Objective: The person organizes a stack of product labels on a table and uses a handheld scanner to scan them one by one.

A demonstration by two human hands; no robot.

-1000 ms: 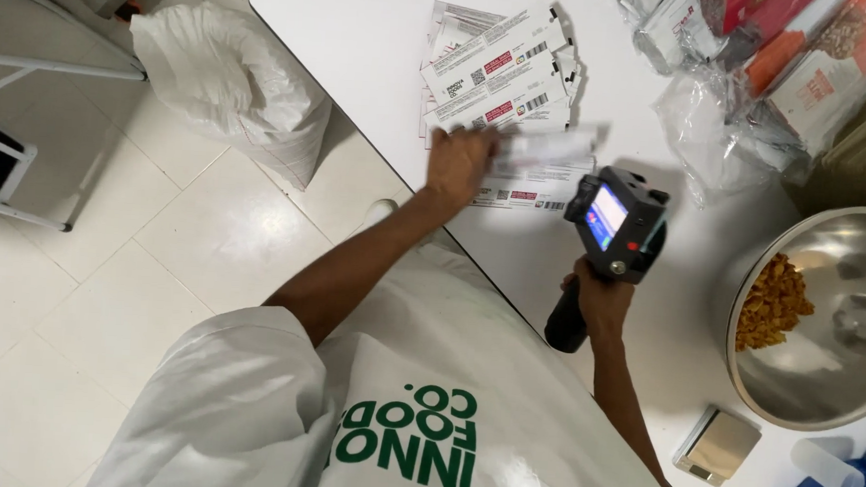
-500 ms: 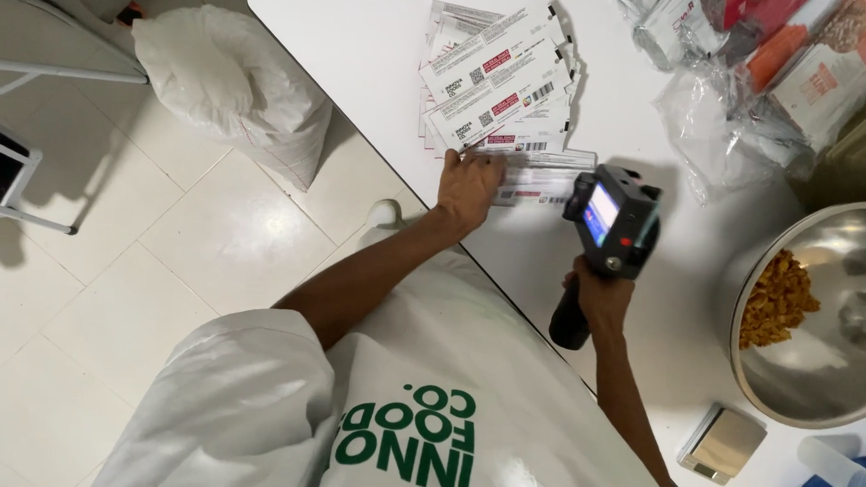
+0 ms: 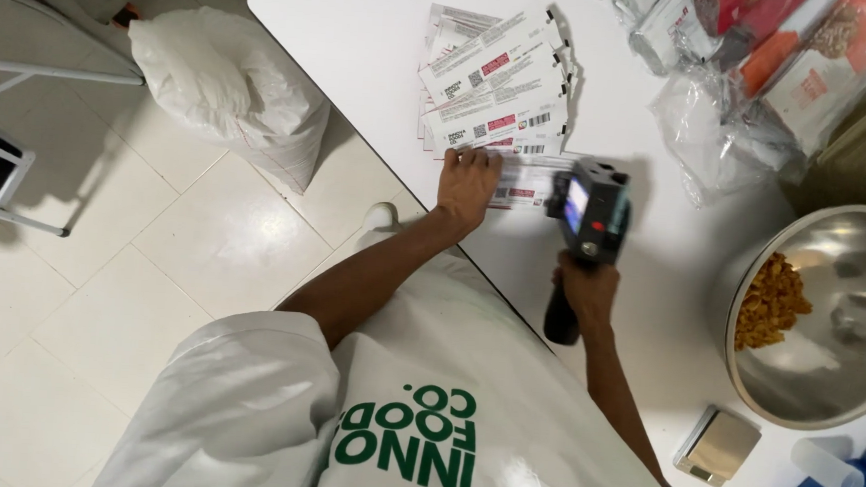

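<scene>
My left hand [image 3: 468,185] presses flat on a white printed pouch [image 3: 525,182] lying near the front edge of the white table [image 3: 366,29]. Beyond it lies a fanned row of several similar white pouches [image 3: 498,87] with red and black print. My right hand [image 3: 586,291] grips the handle of a black handheld printer gun [image 3: 589,221], whose lit screen faces up and whose head rests at the right end of the held pouch.
A steel bowl [image 3: 824,398] with brown snack pieces sits at the right. Clear bags and orange packages [image 3: 754,73] crowd the back right. A small metal scale [image 3: 718,447], a plastic cup [image 3: 828,468] and a blue bag lie near me. A full white sack [image 3: 224,95] stands on the tiled floor.
My left hand has drawn the pouch from the row toward the table's front edge and pressed it flat. The printer gun has come down against the pouch's right end.
</scene>
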